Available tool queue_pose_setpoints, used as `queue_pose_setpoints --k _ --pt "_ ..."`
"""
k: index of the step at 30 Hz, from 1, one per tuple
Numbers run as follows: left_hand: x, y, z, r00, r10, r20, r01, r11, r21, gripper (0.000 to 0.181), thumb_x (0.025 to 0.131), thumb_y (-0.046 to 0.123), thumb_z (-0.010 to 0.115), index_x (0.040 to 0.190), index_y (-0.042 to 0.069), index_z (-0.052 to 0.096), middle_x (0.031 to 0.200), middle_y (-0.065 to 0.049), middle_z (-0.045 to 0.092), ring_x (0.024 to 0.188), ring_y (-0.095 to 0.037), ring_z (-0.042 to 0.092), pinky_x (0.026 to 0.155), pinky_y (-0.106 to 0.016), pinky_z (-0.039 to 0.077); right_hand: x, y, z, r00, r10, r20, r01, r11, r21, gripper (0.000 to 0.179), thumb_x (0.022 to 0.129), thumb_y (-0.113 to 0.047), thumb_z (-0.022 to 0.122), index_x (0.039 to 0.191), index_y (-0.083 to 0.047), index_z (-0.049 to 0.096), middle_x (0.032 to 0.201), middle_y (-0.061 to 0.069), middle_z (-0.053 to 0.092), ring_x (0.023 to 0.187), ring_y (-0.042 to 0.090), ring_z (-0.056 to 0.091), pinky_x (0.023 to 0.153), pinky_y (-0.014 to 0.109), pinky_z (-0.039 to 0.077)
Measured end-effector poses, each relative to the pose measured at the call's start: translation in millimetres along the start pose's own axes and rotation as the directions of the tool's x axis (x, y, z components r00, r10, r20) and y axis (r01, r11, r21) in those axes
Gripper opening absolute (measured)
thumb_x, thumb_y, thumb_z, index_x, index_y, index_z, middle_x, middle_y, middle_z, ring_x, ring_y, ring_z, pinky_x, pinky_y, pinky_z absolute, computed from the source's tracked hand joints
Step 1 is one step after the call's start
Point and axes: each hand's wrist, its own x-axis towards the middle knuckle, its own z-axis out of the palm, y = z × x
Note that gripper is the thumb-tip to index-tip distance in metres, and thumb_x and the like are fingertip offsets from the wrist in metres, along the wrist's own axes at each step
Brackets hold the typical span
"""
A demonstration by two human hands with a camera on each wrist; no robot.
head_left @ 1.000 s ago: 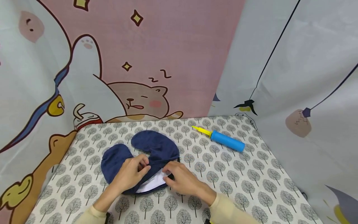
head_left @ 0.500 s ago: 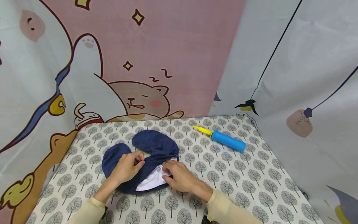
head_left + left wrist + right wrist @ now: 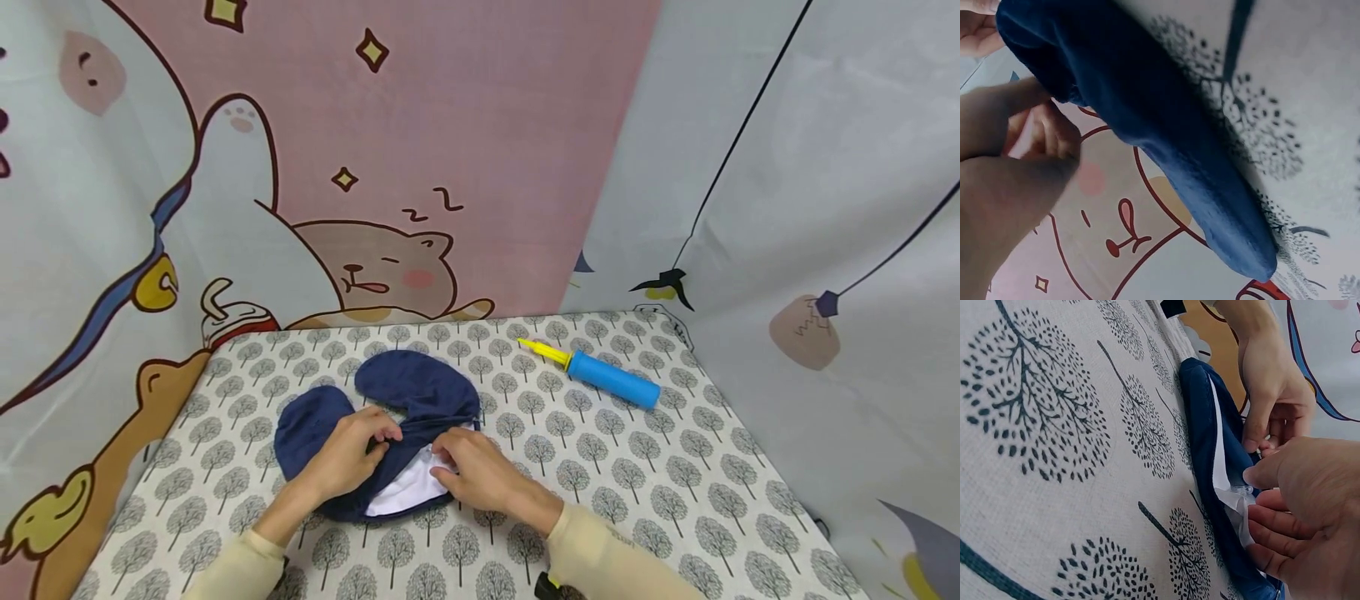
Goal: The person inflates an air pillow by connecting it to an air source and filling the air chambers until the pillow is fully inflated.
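A navy U-shaped neck pillow lies flat on the table, its cover parted along the near edge. White inner material shows through the gap. My left hand pinches the navy fabric at the inner edge of the curve; in the left wrist view that fabric runs down from the fingertips. My right hand has its fingers inside the opening, pinching the white inner part. Beside those fingertips the right wrist view shows a small clear valve. The undersides of the fingertips are partly hidden.
A blue hand pump with a yellow nozzle lies at the back right of the table. A tree-print cloth covers the tabletop. Cartoon-printed curtains rise behind and along both sides.
The navy flap has been drawn back, so more of the white inner part shows. My right hand has shifted slightly left; the left hand stays near the same spot. The pump lies still.
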Motion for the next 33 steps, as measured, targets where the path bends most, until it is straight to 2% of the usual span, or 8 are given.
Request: queue_pose_setpoints --k 2,5,8,14,19,33 --pt "-0.1 1.1 1.0 0.998 0.058 0.032 -0.057 0.998 -0.018 0.033 0.092 -0.018 0.077 0.108 0.011 0.081 0.106 -0.002 0.077 0.092 -0.017 0.071 0.080 -0.031 0.062 0.7 1 0 1.000 -0.001 0.003 0.001 1.000 0.003 0.024 0.103 -0.018 0.082 0.122 -0.005 0.080 0.104 0.002 0.076 0.090 0.005 0.064 0.081 0.019 0.057" --pt "-0.4 3.6 1.4 0.993 0.088 0.083 -0.086 0.996 -0.021 0.025 0.098 -0.009 0.079 0.114 0.010 0.081 0.112 -0.003 0.077 0.099 -0.020 0.074 0.084 -0.034 0.064 2.2 1 1 1.000 -0.004 0.007 0.004 1.000 0.002 0.024 0.103 -0.020 0.083 0.123 -0.006 0.080 0.101 0.001 0.074 0.086 0.003 0.060 0.078 0.018 0.054" --pt "-1.1 5.9 1.0 0.988 0.081 0.130 -0.083 0.997 0.007 0.020 0.102 0.004 0.081 0.121 0.010 0.081 0.123 -0.005 0.076 0.111 -0.025 0.076 0.092 -0.041 0.065 3.8 1 1 1.000 -0.011 0.006 0.011 1.000 0.002 0.023 0.103 -0.020 0.083 0.122 -0.007 0.080 0.098 0.000 0.072 0.083 0.003 0.056 0.075 0.018 0.051" --pt "-1.0 8.3 1.9 0.980 0.034 0.196 -0.042 0.998 0.038 0.030 0.105 0.014 0.081 0.134 0.007 0.077 0.134 -0.010 0.073 0.121 -0.030 0.075 0.099 -0.048 0.065 5.5 2 4 0.999 -0.038 0.003 0.038 0.999 -0.005 0.021 0.102 -0.020 0.084 0.120 -0.008 0.081 0.095 -0.001 0.069 0.079 0.003 0.052 0.070 0.017 0.045" --pt "-1.5 5.5 1.9 0.979 0.005 0.203 -0.012 0.999 0.036 0.030 0.107 0.018 0.080 0.135 0.009 0.077 0.136 -0.009 0.072 0.120 -0.031 0.075 0.098 -0.048 0.064 8.5 1 9 0.999 -0.043 -0.018 0.043 0.998 -0.035 0.022 0.101 -0.022 0.086 0.118 -0.009 0.081 0.094 -0.001 0.069 0.079 0.002 0.052 0.069 0.016 0.045" --pt "-2.3 2.2 5.0 0.979 -0.004 0.205 0.002 1.000 0.010 0.029 0.107 0.019 0.079 0.135 0.009 0.077 0.134 -0.009 0.072 0.117 -0.029 0.074 0.094 -0.043 0.064 17.6 -1 19 0.998 -0.013 -0.062 0.006 0.994 -0.113 0.018 0.100 -0.025 0.088 0.109 -0.010 0.083 0.090 -0.001 0.072 0.072 0.000 0.053 0.063 0.015 0.044"
